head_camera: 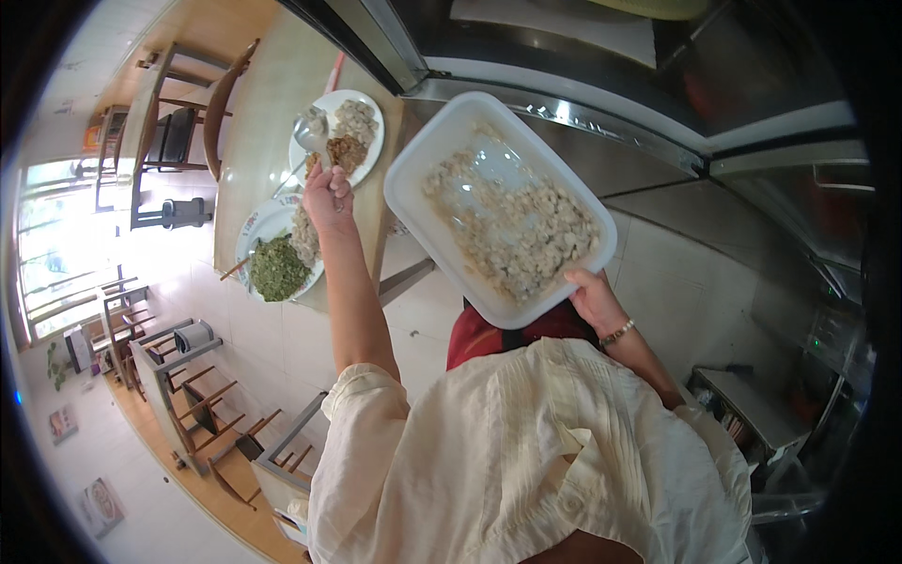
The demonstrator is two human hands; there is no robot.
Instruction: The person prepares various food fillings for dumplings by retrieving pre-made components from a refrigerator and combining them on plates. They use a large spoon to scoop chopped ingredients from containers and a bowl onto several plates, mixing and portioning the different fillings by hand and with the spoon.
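Note:
My left hand (329, 197) is curled above the white plates on the table. It appears closed on a metal spoon (310, 130), whose bowl holds pale food; fingers hide much of the grip. Below the spoon, a white plate (377, 151) bears pale chopped food (356, 121) and a brown minced heap (347, 155). Nearer me, a patterned plate (248, 229) carries chopped greens (278, 268) beside more pale pieces (305, 236). My right hand (597, 303) grips the near right corner of a white plastic tub (416, 166). Wet, pale chopped pieces (550, 233) cover part of its bottom, with liquid.
The light-topped table (261, 120) stands at my left, its edge close to the tub. A metal-framed cabinet (564, 116) opens ahead. Wooden chairs (218, 120) and more tables (158, 395) fill the left side. A low shelf unit (754, 409) is at right.

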